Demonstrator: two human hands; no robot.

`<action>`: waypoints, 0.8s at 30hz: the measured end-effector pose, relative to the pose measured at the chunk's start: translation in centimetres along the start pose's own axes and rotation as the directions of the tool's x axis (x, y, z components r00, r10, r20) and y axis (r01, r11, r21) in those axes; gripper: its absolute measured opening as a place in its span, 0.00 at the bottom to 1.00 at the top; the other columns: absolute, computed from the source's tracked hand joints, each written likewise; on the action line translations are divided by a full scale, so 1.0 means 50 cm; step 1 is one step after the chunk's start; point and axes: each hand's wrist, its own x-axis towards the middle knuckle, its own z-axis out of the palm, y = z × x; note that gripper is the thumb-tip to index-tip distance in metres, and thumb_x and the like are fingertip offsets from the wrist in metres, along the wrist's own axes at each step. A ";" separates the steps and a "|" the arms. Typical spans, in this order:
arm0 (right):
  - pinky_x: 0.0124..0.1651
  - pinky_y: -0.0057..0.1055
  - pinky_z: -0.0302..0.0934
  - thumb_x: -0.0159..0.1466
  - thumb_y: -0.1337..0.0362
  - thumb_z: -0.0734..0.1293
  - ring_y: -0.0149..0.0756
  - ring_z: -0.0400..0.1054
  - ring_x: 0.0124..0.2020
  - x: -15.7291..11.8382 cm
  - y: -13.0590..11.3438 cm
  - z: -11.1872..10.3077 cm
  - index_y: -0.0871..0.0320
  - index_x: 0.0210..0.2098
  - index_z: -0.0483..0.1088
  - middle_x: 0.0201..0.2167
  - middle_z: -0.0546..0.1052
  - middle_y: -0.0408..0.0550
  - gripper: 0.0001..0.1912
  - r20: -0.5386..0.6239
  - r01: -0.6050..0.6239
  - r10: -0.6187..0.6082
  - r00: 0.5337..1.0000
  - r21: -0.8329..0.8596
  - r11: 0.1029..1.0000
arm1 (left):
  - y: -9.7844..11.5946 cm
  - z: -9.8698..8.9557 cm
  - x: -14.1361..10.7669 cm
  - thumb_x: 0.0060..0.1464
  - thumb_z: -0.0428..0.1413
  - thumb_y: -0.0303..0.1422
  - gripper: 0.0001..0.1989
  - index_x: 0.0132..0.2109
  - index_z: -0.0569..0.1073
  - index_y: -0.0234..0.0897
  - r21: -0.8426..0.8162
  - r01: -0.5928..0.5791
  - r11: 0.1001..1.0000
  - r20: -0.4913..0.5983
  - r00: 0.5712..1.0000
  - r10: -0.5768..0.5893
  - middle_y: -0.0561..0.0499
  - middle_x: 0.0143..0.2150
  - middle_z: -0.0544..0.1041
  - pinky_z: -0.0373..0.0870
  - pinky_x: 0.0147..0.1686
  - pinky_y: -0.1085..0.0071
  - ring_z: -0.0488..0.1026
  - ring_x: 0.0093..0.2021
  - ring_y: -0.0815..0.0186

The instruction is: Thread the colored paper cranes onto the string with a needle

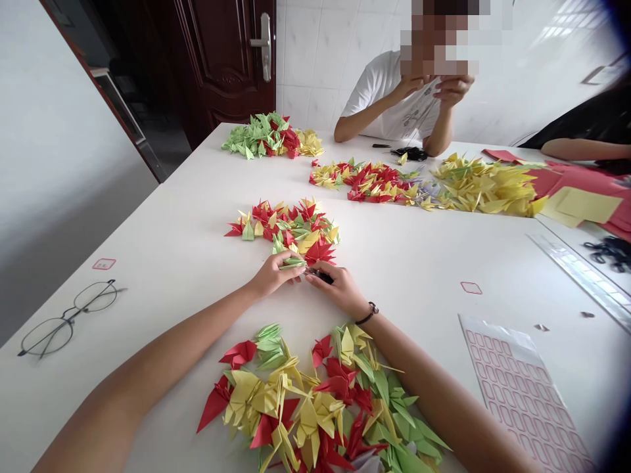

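Left hand [273, 274] gripping origami crane [293, 263], right hand [340, 289] pinching dark object [321, 277]

Left hand [271, 274]: pinches a green paper crane [293, 263]
Right hand [338, 289]: holds a small dark object [320, 276], just beside the crane
Nearest: two heaps of red, yellow and green cranes [305, 401], one ahead, one behind the hands
Left side: glasses [69, 318] on the tabletop [404, 263]

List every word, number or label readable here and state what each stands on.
Nothing is legible: the small red-edged sticker on the white table has marks too small to read, the sticker sheet shows no readable text, and the ruler's markings are too blurred.
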 end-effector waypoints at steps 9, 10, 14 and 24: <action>0.30 0.26 0.57 0.59 0.53 0.60 0.30 0.63 0.26 0.000 0.001 0.001 0.60 0.36 0.68 0.27 0.73 0.46 0.17 0.001 -0.001 0.001 1.000 -0.008 1.000 | -0.003 -0.002 0.000 0.45 0.56 0.37 0.11 0.33 0.67 0.34 0.007 -0.010 1.000 0.015 1.000 0.010 0.55 0.24 0.68 0.65 0.27 0.73 0.68 0.26 0.69; 0.30 0.26 0.57 0.59 0.53 0.60 0.31 0.64 0.26 -0.001 0.001 0.001 0.60 0.36 0.68 0.27 0.73 0.46 0.17 0.003 0.000 0.000 1.000 -0.007 1.000 | -0.003 -0.002 0.000 0.45 0.56 0.37 0.11 0.34 0.67 0.34 0.007 -0.011 1.000 0.015 1.000 0.011 0.54 0.24 0.68 0.65 0.27 0.73 0.68 0.26 0.69; 0.30 0.27 0.57 0.59 0.53 0.60 0.31 0.64 0.25 -0.002 0.001 0.001 0.59 0.37 0.68 0.27 0.73 0.46 0.17 0.002 0.003 -0.003 1.000 -0.004 1.000 | -0.003 -0.002 0.000 0.44 0.56 0.37 0.11 0.34 0.67 0.35 0.002 -0.008 1.000 0.015 1.000 0.008 0.54 0.24 0.68 0.65 0.27 0.73 0.68 0.27 0.69; 0.29 0.26 0.57 0.59 0.51 0.59 0.30 0.62 0.24 -0.002 0.001 0.000 0.60 0.36 0.69 0.26 0.72 0.46 0.18 -0.017 0.012 -0.012 1.000 0.021 1.000 | 0.000 -0.002 0.001 0.42 0.58 0.37 0.13 0.33 0.69 0.33 -0.028 0.008 1.000 -0.006 1.000 -0.008 0.53 0.25 0.69 0.64 0.27 0.73 0.69 0.26 0.69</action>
